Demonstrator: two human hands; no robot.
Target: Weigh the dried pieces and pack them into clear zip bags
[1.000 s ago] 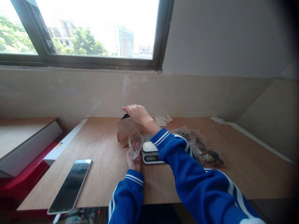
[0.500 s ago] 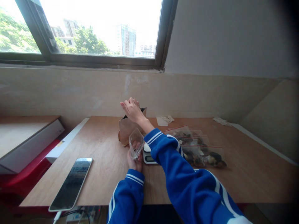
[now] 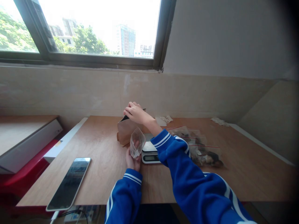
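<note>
My left hand (image 3: 133,159) is closed around the lower part of a clear plastic bag (image 3: 137,143), whose mouth stands wide and faces up. Just behind it is a brown paper bag (image 3: 126,130) with a dark inside, upright and open at the top. Over that opening, my right hand (image 3: 135,112) is bent with its fingers curled down; the fingertips and anything in them are hidden. A white kitchen scale (image 3: 150,158) with a small display lies beside my left hand, partly covered by my right sleeve.
Several zip bags (image 3: 207,157) of dark and pale dried pieces lie on the right. A phone (image 3: 68,185) with a cable rests at the table's (image 3: 105,174) left front edge. Crumpled tissue (image 3: 167,119) lies at the back, more tissue (image 3: 219,121) farther right.
My right hand has come down and slightly right, closer to the paper bag's mouth. More of the scale shows now. My left hand keeps hold of the plastic bag.
</note>
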